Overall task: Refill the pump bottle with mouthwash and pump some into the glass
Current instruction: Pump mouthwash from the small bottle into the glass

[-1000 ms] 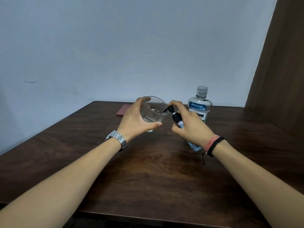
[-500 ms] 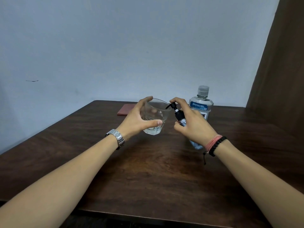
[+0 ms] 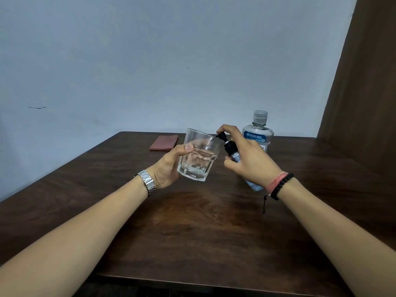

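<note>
Both hands raised: glass lifted, tilted toward pump bottle.

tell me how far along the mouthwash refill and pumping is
Refill looks done: the mouthwash bottle stands capped behind. In hand: the left hand tilts the glass toward the pump bottle, gripped by the right hand, finger on the pump. Left: finishing pumping; little liquid shows.

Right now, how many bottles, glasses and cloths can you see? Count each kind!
Bottles: 2, the pump bottle and the mouthwash bottle
Glasses: 1, the glass
Cloths: 1, the red cloth
Total: 4
</note>
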